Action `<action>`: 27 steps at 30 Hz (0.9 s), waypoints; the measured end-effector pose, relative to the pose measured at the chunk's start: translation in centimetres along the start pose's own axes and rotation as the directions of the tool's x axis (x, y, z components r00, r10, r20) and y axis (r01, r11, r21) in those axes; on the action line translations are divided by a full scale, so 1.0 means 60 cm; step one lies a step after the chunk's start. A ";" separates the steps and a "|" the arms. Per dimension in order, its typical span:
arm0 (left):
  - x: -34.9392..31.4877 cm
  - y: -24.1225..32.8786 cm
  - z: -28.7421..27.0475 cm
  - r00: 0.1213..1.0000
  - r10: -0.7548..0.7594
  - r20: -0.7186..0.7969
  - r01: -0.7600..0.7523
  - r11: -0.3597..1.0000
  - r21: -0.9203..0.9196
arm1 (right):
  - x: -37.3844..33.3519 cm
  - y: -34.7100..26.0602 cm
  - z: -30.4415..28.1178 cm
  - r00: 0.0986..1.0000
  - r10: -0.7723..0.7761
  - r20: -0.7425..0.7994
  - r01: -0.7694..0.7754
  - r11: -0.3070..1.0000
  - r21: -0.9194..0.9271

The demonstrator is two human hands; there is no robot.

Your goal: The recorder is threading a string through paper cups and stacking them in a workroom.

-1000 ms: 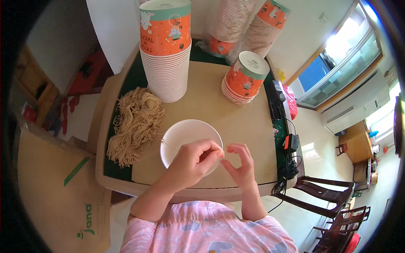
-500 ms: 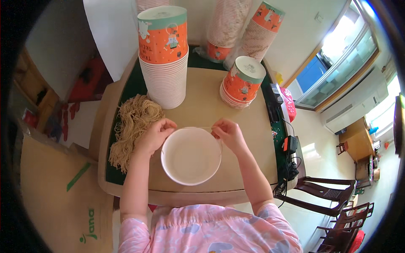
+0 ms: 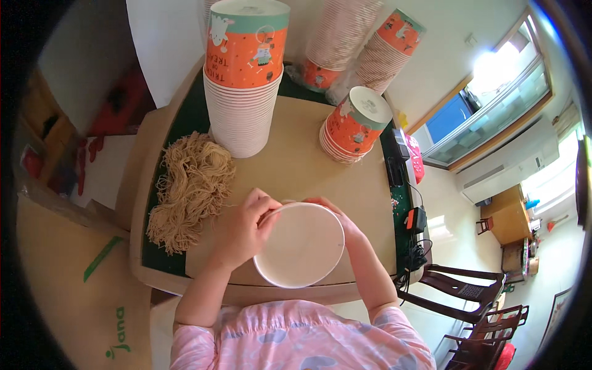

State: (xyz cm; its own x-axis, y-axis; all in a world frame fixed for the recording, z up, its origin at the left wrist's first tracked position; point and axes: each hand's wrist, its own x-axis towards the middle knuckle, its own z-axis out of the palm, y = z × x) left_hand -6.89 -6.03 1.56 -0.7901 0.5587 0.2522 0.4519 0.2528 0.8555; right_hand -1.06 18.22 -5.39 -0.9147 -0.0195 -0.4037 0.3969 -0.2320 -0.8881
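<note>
A white-lined paper bucket [image 3: 300,246] is tilted in front of me, its round mouth facing up toward me. My right hand [image 3: 341,222] wraps the bucket's far right side, fingers partly hidden behind the rim. At the upper left of the rim, my left hand [image 3: 250,225] is closed in a pinch; what lies between its fingertips is too small to make out. A short bit of thin cord shows at the bucket's right rim. To the left lies a loose heap of beige cords [image 3: 191,191].
A tall stack of upside-down orange paper buckets [image 3: 243,92] stands behind the cords, with a shorter stack [image 3: 354,126] at the right. Plastic-wrapped stacks [image 3: 336,43] stand at the back. Black adapters and cables [image 3: 414,225] line the table's right edge, beside a dark chair [image 3: 456,290].
The thin cord stretched between both hands no longer shows. My right hand has moved around the bucket's side, my left to its rim, and the bucket has shifted right and tilted.
</note>
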 end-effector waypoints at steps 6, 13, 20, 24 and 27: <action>0.011 0.003 0.013 0.942 0.261 -0.211 -0.252 0.965 0.069 | -0.063 -0.119 -0.116 0.582 -0.759 -0.292 0.464 0.605 -0.647; -0.008 -0.048 0.031 0.974 0.055 -0.219 -0.081 0.990 -0.115 | -0.042 -0.366 -0.119 -0.203 -0.909 0.363 -0.288 -0.299 -0.910; -0.025 -0.084 0.037 0.981 -0.011 -0.195 -0.012 0.993 -0.117 | 0.112 -0.309 -0.153 0.192 -0.917 0.350 -0.202 -0.386 -0.900; -0.032 -0.094 0.034 0.971 -0.117 -0.207 0.078 0.979 -0.186 | 0.149 -0.250 -0.130 0.390 -0.888 0.244 -0.181 -0.334 -0.925; -0.027 -0.097 0.035 0.970 -0.131 -0.202 0.091 0.976 -0.198 | 0.167 -0.199 -0.113 0.438 -0.864 0.249 -0.230 -0.375 -0.898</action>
State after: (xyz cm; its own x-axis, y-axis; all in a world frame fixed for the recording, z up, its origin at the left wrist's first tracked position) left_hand -7.37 -6.73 -4.79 -0.9099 0.3491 0.2242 0.2876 0.1413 0.9473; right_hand -14.46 27.40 -0.33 -0.7624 -0.0501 0.6451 0.1299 0.9649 0.2284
